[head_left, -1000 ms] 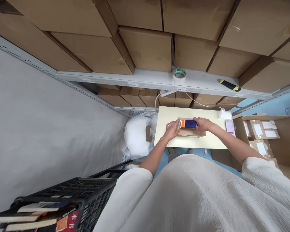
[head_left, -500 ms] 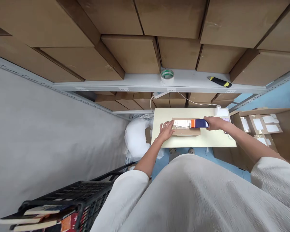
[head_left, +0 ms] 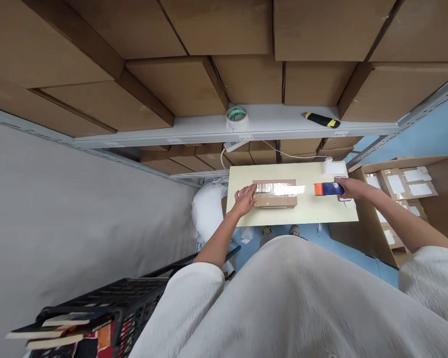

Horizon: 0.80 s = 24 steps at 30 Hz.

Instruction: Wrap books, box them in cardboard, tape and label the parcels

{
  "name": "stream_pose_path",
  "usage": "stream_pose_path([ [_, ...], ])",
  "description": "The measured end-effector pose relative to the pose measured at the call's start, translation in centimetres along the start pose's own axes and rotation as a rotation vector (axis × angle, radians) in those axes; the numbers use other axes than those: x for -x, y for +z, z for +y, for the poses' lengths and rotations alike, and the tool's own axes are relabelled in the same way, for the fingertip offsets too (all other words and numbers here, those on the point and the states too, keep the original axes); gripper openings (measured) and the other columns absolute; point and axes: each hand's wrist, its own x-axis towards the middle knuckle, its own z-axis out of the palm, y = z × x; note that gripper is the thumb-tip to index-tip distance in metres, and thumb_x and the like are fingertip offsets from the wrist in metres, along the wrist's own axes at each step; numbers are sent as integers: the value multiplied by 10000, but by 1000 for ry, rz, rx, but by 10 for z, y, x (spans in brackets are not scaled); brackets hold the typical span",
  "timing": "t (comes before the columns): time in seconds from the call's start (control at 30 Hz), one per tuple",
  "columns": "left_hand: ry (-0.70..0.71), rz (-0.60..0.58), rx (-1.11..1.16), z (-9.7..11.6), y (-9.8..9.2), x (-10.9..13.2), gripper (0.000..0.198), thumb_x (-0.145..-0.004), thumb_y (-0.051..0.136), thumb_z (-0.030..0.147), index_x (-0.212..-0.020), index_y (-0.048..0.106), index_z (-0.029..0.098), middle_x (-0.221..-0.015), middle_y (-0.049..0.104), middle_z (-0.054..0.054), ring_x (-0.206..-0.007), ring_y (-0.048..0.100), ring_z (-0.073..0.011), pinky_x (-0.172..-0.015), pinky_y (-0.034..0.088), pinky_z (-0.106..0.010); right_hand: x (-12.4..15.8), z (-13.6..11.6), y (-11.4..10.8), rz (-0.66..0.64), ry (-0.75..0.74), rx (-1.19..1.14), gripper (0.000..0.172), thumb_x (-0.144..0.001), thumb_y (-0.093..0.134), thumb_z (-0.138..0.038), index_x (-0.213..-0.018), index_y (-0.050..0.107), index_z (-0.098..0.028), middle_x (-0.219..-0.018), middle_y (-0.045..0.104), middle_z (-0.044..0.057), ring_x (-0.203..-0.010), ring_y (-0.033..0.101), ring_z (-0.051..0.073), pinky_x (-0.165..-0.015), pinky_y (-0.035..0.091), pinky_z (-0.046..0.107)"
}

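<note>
The cardboard box (head_left: pixel 276 201) is placed on the pale table (head_left: pixel 294 216), in front of the body, between the two hands. Its long axis is directed from left to right, almost along the line that joins the hands. Over its top a shiny tape strip (head_left: pixel 300 189) is stretched beyond the right end, toward the tape dispenser (head_left: pixel 327 188); whether the two are joined across the bright gap cannot be told. The left hand (head_left: pixel 244 200) is the nearer one: it is laid against the box's left end, with fingers extended and somewhat spread. The right hand (head_left: pixel 351 188) is held well apart from the box, and the dispenser's far end is gripped by it. Both forearms are reached forward, the right one being angled inward from the side.
</note>
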Motion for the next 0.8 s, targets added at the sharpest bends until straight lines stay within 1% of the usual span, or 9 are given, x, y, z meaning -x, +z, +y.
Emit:
stream_pose_path([
  [0.07,-8,4,-6,1,0,-1,790,-946,579,316,-1714,395,313,-1741,456,-117,-1582,408,-392,-1310,243,-632,-2,3,4,-1,-4,13,398,-792,796,-228,-1154,633,-247,-1147,731,97,-981,700,272,-743,451,310],
  [0.17,-16,12,-3,3,0,-3,801,-928,578,295,-1708,401,302,-1748,446,-116,-1586,413,-391,-1299,285,-614,-7,-5,8,-10,18,40,417,-819,777,-227,-1212,639,-230,-1177,726,126,-1034,703,300,-756,460,327],
  [0.27,-24,19,5,5,1,-4,810,-906,598,276,-1696,423,302,-1734,462,-116,-1587,420,-399,-1293,318,-613,-15,-18,11,-23,42,46,440,-831,764,-204,-1253,640,-217,-1206,728,156,-1083,703,326,-788,476,349],
  [0.4,-49,25,30,8,1,-6,825,-865,665,293,-1666,470,279,-1707,478,-133,-1554,461,-421,-1276,384,-601,-31,-39,16,-99,79,77,503,-820,755,-165,-1301,615,-209,-1229,725,170,-1088,717,327,-788,493,351],
  [0.47,-50,22,67,9,2,-8,853,-843,703,321,-1661,469,268,-1701,470,-130,-1536,485,-408,-1265,428,-563,-42,-50,18,-120,87,89,538,-800,773,-170,-1311,609,-213,-1228,726,170,-1090,724,329,-788,507,354],
  [0.53,-40,22,114,8,3,-9,880,-828,723,330,-1664,455,259,-1696,460,-124,-1537,491,-381,-1264,453,-520,-51,-61,19,-114,91,82,562,-773,812,-198,-1299,617,-224,-1203,734,168,-1082,733,338,-800,528,369],
  [0.67,-25,35,193,7,6,-11,900,-817,733,297,-1665,440,238,-1677,457,-133,-1549,481,-354,-1295,430,-486,-66,-82,18,-76,100,57,584,-728,884,-274,-1260,646,-236,-1138,756,162,-1057,751,351,-840,558,411],
  [0.8,-6,38,226,6,7,-10,884,-823,736,286,-1656,446,224,-1669,455,-143,-1564,462,-351,-1326,388,-491,-74,-100,14,-113,126,89,611,-718,896,-292,-1277,659,-216,-1144,765,170,-1080,759,358,-858,567,421],
])
